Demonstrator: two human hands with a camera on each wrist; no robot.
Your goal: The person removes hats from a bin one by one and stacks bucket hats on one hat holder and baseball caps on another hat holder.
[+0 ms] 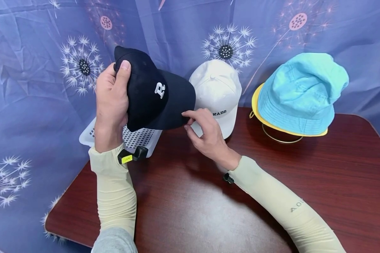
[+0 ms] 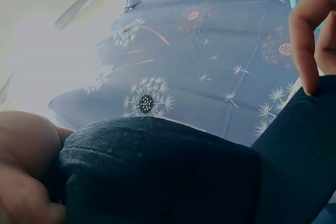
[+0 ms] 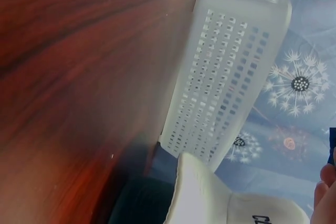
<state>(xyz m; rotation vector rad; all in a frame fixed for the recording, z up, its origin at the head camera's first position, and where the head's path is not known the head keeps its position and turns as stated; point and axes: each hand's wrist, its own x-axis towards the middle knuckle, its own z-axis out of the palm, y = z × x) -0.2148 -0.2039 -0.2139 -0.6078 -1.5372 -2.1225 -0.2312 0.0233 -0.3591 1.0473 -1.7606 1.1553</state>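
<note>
A black baseball cap with a white letter R is held up, tilted, its brim pointing right. My left hand grips it at the back, thumb on the outside of the crown. At the brim's front edge, the fingertips of my right hand pinch lightly, with the index finger on the brim. The left wrist view shows the cap's dark crown close up, and a right finger on the brim. Just behind the brim stands a white cap with dark lettering, partly covered by the right hand.
A white perforated plastic basket stands at the table's left, behind the left forearm. Right of the white cap, a light blue bucket hat with a yellow underside sits on a wire stand. Patterned blue cloth hangs behind the reddish-brown table.
</note>
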